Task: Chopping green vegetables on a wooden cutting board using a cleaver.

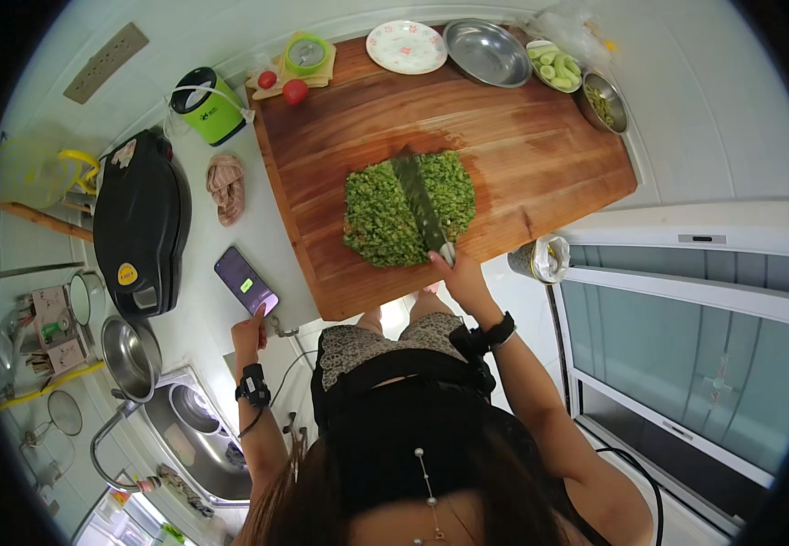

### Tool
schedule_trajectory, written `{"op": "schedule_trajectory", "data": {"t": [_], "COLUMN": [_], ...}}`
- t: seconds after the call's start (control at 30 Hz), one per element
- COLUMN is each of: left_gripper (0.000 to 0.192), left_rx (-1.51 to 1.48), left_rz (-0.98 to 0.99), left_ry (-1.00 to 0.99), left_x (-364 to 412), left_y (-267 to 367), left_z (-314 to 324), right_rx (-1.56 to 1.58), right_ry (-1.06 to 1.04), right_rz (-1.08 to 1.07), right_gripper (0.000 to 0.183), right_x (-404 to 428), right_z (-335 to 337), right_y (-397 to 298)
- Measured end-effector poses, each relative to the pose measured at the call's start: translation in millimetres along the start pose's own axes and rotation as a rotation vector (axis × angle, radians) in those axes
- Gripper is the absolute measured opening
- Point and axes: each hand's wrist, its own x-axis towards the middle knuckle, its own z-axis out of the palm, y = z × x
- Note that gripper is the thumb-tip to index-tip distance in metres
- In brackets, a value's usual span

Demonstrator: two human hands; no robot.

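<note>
My right hand (pixel 461 276) grips the handle of a cleaver (pixel 421 205), whose broad blade lies across a flat heap of finely chopped green vegetable (pixel 377 218). The heap rests on a large wooden cutting board (pixel 537 164), with damp patches of wood beside it. With one finger, my left hand (pixel 250 334) touches the lower end of a smartphone (pixel 245 281) lying on the pale counter. The phone's screen is lit. A crumpled checked cloth (pixel 226 190) lies just beyond the phone.
Along the board's far edge are a flowered plate (pixel 406 48), a steel bowl (pixel 488 53), a dish of pale green pieces (pixel 553 66) and a smaller bowl (pixel 602 102). Tomatoes (pixel 295 91) sit far left. A black electric griddle (pixel 142 225) and sink (pixel 196 437) are left; a bin (pixel 539 259) stands right.
</note>
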Motion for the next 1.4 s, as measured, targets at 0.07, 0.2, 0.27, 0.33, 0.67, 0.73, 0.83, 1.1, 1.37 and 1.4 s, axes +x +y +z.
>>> {"op": "schedule_trajectory", "data": {"t": [0.07,0.2,0.27,0.33,0.67,0.73,0.83,1.1,1.37,1.4], "left_gripper": [0.048,0.049,0.049,0.050,0.048,0.047,0.047,0.046,0.048,0.048], "left_rx": [0.012,-0.007,-0.007,-0.013,0.019,0.004,-0.021,-0.010,-0.002,0.006], "left_rz": [-0.008,-0.019,-0.009,0.003,-0.013,-0.035,-0.055,-0.043,-0.024,-0.036], "left_ry": [0.007,0.010,-0.010,-0.033,-0.008,-0.033,-0.024,-0.020,-0.031,-0.006], "left_x": [5,7,8,11,11,9,8,6,15,15], "left_y": [-6,-8,-8,-8,-11,-9,-8,-6,-13,-13], "left_z": [0,3,0,-1,-4,-3,-2,-3,-2,-2], "right_rx": [-0.036,0.356,0.640,0.522,1.287,1.211,1.035,0.659,-0.009,-0.027], "right_ry": [-0.141,-0.158,-0.020,0.066,0.093,0.018,-0.109,-0.230,-0.059,-0.095], "right_rz": [0.189,0.338,0.330,0.374,0.809,0.785,0.751,0.707,0.145,0.116], "right_gripper": [0.032,0.035,0.037,0.041,0.058,0.059,0.061,0.058,0.041,0.041], "right_x": [3,-2,-6,-11,-31,-30,-17,-9,-26,-31], "right_z": [-19,-54,-57,-55,-43,-50,-53,-68,-36,-23], "right_y": [-10,-24,-5,19,137,152,155,108,30,25]}}
